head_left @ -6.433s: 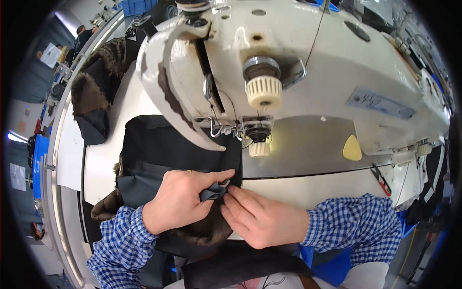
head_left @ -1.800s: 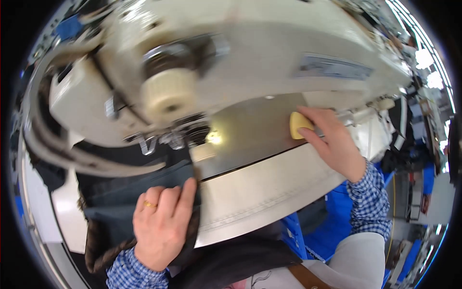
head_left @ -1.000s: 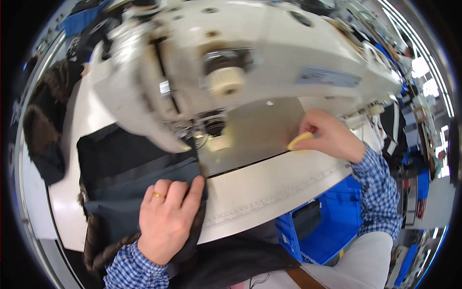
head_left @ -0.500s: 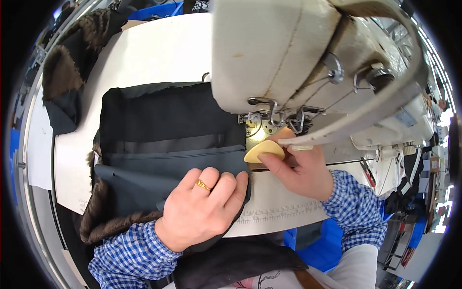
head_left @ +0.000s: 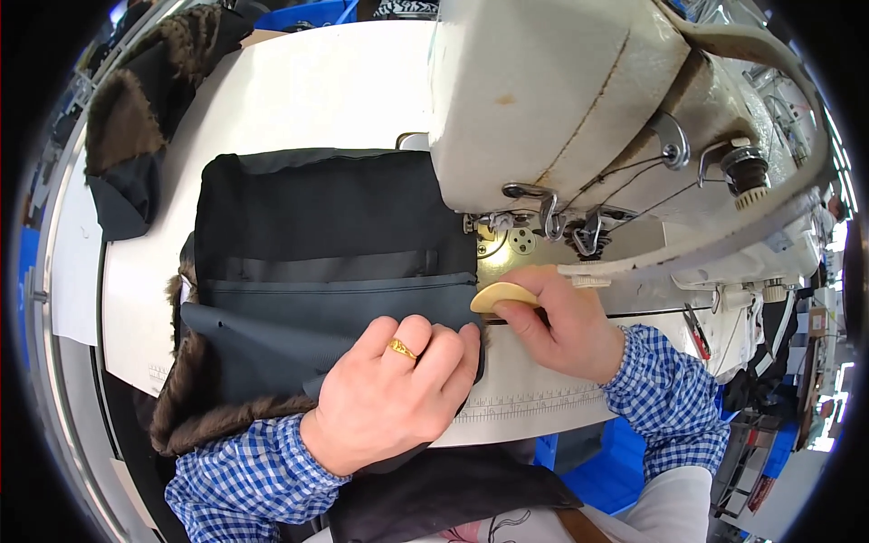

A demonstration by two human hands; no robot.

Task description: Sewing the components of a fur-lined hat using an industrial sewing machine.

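A dark garment panel (head_left: 335, 213) of black and slate-grey cloth with brown fur along its edge lies on the sewing table. Its right edge meets the needle area of the sewing machine (head_left: 552, 100). My left hand (head_left: 394, 389), a gold ring on one finger, presses on the grey cloth near its right edge with fingers curled down; its fingertips are partly hidden. Between thumb and fingers, my right hand (head_left: 566, 326) pinches a flat, pale yellow, rounded piece (head_left: 501, 295), just beside the cloth edge and in front of the metal needle plate (head_left: 496, 258).
Another dark, fur-trimmed piece (head_left: 131, 145) hangs at the table's far left. The machine's curved white lever (head_left: 706, 249) passes above my right hand. Red-handled snips (head_left: 697, 335) lie at the right. A blue bin (head_left: 611, 466) stands below the front edge.
The yellow piece has tilted from showing its broad face to lying nearly edge-on, as my right hand turned. The view has shifted slightly; my left hand remains on the cloth.
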